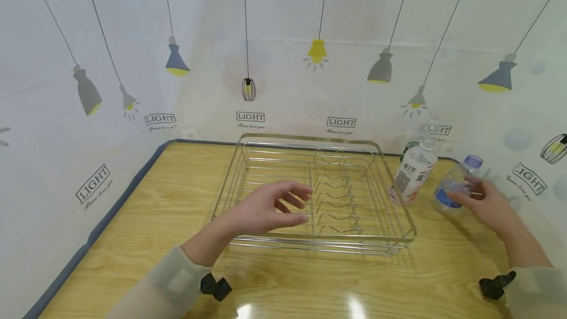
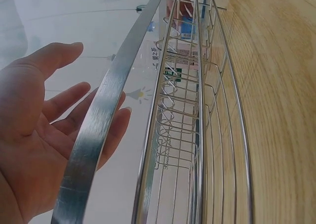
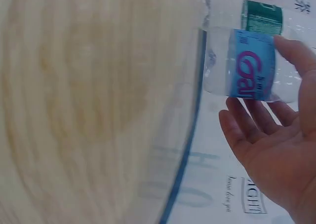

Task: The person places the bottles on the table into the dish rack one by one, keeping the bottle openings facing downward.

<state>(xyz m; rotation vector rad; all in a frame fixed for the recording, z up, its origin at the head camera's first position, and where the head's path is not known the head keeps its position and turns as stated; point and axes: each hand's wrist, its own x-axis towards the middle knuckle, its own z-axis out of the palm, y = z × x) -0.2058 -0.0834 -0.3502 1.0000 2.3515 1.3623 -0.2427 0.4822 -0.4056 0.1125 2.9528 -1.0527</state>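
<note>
As blue-label btl is spanned nr far-R corner of surface, R hand is set wide (firm hold can't be told); L hand is held empty over rack.

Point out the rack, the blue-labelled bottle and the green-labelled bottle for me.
Rack (image 1: 336,237): head view, on its front rim.
Blue-labelled bottle (image 3: 252,66): right wrist view, on its label.
Green-labelled bottle (image 3: 262,17): right wrist view, on its label.

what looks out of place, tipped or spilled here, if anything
Nothing stands out: the wire rack rests on the table, the blue-labelled bottle and white-labelled bottle appear upright beside it, and no spill or damage shows.
</note>
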